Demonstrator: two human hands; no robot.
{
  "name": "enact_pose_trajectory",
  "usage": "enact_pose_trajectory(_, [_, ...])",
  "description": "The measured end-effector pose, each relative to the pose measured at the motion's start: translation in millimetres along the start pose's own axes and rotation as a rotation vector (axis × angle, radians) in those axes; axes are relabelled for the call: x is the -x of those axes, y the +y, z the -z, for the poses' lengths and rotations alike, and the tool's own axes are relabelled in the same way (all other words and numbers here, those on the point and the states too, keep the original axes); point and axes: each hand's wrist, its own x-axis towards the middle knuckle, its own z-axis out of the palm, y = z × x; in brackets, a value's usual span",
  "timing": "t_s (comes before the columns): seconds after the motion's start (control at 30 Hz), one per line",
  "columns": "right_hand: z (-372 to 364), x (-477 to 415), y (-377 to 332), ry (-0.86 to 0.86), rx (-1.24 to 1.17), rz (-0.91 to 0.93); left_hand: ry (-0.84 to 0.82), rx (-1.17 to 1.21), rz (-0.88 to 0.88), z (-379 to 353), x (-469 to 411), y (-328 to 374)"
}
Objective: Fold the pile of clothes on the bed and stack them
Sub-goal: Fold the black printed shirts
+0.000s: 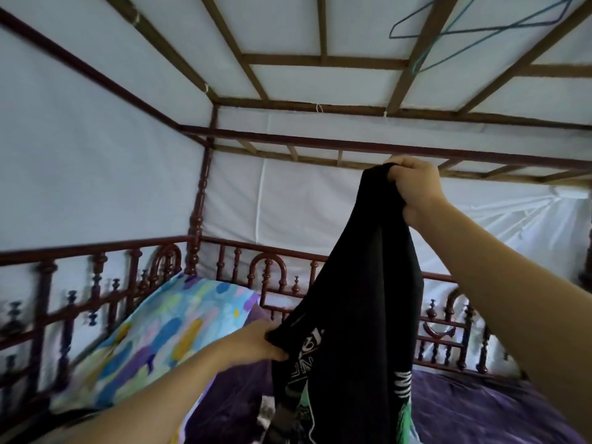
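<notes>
Right grip point(413, 189) atop limp black printed shirt point(362, 299)

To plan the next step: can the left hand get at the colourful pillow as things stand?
Probably yes in reach: the pillow lies right beside the left hand, nothing between. But its grip holds the black garment, so not freely.

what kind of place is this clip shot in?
Most likely a bedroom, seen from a canopy bed: carved wooden rail, patterned pillow, purple sheet, white cloth on a wooden frame overhead. The left hand and right hand grip a black shirt.
</notes>
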Motion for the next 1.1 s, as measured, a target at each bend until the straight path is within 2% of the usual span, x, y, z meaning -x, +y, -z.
enact_pose_trajectory(0.13, [22.9, -5.8, 11.6, 0.102, 0.059, -0.016, 0.194, 0.434, -0.029, 13.0, -1.8, -12.0])
enact_pose_trajectory(0.23, [54.6, -9.2, 31.2, 0.213, 0.119, -0.046, 0.266, 0.609, -0.019, 32.7, -8.8, -11.5])
enact_pose_trajectory(0.43, [103.6, 0.0, 82.9, 0.319, 0.316, -0.132, 0.315, 0.716, -0.030, 56.3, -19.1, 5.5])
enact_pose_trajectory(0.53, [118.6, 2.8, 102.0, 0.317, 0.354, -0.189, 0.243, 0.707, -0.036, 59.2, -25.5, 12.4])
enact_pose_trajectory(0.7, [133.5, 12.1, 125.7, 0.146, 0.532, -0.249, 0.186, 0.619, 0.004, 59.0, -28.4, 4.5])
enact_pose_trajectory(0.9, [143.0, 53.5, 194.1, -0.215, 0.824, -0.406, 0.061, 0.450, 0.151, 39.7, -7.7, -38.1])
enact_pose_trajectory(1.1, [145.7, 116.0, 258.8, -0.518, 0.850, -0.576, -0.076, 0.545, 0.345, 6.4, 28.4, -93.5])
